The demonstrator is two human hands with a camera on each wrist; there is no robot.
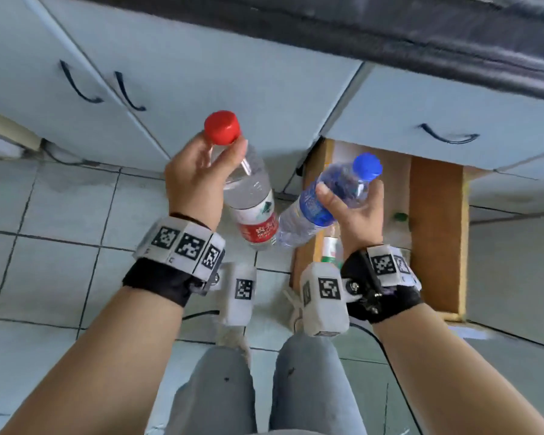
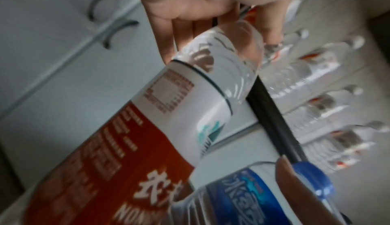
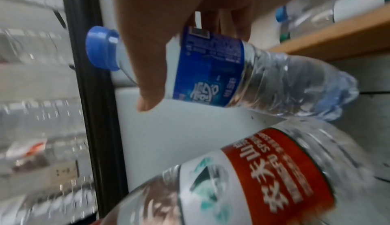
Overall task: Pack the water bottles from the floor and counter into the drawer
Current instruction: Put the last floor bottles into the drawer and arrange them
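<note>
While both bottles hang in the air above the tiled floor (image 1: 60,271), the red-capped bottle (image 1: 252,199) sits in the left hand (image 1: 198,177), whose grip is closed round its neck and shoulder just under the cap. Its lower end tilts down and to the right, close beside the base of the blue-capped bottle (image 1: 321,202); whether the two touch cannot be told. That smaller bottle is held by the right hand (image 1: 355,208), thumb and fingers wrapped round its upper body near the blue label, cap pointing up and to the right. Below and behind the right hand stands the open wooden drawer (image 1: 437,233), with at least one bottle (image 1: 332,246) lying inside it. In the left wrist view, several more bottles (image 2: 312,111) stand in rows on the table (image 2: 369,95), blurred. Pale blue cabinet doors (image 1: 201,83) with dark curved handles run along the back.
</note>
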